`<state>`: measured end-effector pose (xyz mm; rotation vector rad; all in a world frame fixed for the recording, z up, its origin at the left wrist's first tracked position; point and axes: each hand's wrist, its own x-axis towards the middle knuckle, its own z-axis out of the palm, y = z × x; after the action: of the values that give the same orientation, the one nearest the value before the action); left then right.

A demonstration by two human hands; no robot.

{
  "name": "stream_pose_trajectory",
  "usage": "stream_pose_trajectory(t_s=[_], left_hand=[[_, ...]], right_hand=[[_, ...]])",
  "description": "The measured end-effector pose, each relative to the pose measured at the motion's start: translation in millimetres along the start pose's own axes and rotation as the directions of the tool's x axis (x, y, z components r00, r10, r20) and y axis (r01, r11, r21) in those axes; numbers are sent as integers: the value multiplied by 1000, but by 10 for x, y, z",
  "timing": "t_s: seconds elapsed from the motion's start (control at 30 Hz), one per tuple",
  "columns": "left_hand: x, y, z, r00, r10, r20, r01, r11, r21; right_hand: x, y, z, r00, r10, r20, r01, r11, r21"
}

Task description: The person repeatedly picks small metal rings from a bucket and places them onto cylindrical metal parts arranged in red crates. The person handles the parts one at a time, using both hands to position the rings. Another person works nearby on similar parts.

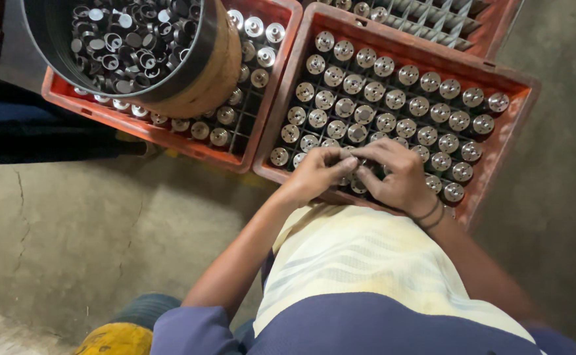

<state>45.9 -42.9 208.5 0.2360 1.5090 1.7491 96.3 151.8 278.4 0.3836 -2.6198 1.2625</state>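
Working over the near edge of the red crate (508, 125), the left hand (317, 172) and right hand (400, 174) are meeting fingertip to fingertip, pinching a small metal part (356, 169) between them above the crate's front rows. Round metal discs (393, 98) are sitting one per cell in the crate's grid. A black tub (199, 49) of loose parts is resting on a second crate (262, 118) to the left.

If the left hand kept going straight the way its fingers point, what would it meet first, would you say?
The left hand points right, at the right hand. Their fingertips already meet over the red crate of round metal parts, so it would probably press into those fingers first.
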Motion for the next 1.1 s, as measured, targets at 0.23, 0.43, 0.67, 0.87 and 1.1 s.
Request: stream_pose_trajectory(t_s=[0.23, 0.43, 0.67, 0.87, 1.1], left_hand=[[-32, 69, -73, 994, 56, -93, -49, 995, 82], [-8, 68, -30, 977, 127, -169, -106, 987, 123], [36, 129, 46, 953, 9, -302, 26, 994, 110], [-13, 425, -186, 860, 147, -488, 57, 924, 378], [-102, 666, -188, 832, 501, -238, -204, 675, 709]], right_hand=[[161, 63, 54, 997, 42, 58, -45, 998, 47], [219, 110, 86, 971, 189, 145, -210, 966, 150], [196, 232, 143, 998, -52, 32, 50, 997, 66], [389, 513, 148, 976, 128, 175, -123, 992, -41], [649, 686, 317, 977, 171, 131, -131, 953, -273]])
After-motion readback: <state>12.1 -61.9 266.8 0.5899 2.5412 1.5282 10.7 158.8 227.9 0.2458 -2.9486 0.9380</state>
